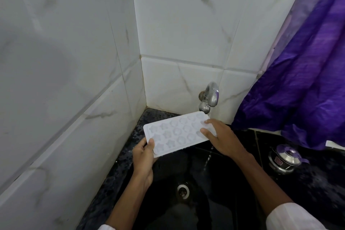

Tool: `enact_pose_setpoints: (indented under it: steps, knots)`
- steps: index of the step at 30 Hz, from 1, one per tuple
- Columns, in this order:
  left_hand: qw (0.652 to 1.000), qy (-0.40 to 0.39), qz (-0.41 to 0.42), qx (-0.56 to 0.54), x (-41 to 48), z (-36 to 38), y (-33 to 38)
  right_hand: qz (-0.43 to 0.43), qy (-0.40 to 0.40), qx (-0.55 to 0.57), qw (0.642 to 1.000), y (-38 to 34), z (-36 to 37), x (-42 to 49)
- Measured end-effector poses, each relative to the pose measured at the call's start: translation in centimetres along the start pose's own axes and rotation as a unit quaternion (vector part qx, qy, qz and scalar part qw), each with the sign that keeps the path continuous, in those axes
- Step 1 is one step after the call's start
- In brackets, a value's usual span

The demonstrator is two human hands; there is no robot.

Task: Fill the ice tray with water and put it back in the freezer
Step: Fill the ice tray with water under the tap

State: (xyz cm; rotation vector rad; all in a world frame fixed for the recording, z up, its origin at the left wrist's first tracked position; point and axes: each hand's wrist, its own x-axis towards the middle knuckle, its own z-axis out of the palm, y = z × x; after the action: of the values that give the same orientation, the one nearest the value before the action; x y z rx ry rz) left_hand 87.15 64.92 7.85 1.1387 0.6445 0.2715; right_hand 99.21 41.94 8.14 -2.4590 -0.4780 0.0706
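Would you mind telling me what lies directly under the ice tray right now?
Below the ice tray lies the black sink, drain visible, with water trickling down. The left hand grips its near corner, fingers hidden beneath; the right hand holds the right end.

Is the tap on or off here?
On: a thin stream of water falls below the tap, past the ice tray, into the black sink.
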Motion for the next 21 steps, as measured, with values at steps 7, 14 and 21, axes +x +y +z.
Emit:
enact_pose_setpoints:
  steps: [7, 14, 21]
  knots:
    - [1.0, 0.019, 0.008, -0.006, 0.36, 0.35, 0.35, 0.003, 0.016, -0.012, 1.0, -0.06, -0.38, -0.43]
    - [1.0, 0.027, 0.003, -0.013, 0.37, 0.5, 0.32, -0.017, 0.013, -0.063, 0.998, 0.03, -0.23, -0.28]
    - [0.999, 0.03, -0.004, -0.023, 0.44, 0.22, 0.35, -0.011, -0.012, -0.092, 0.996, -0.63, -0.63, -0.12]
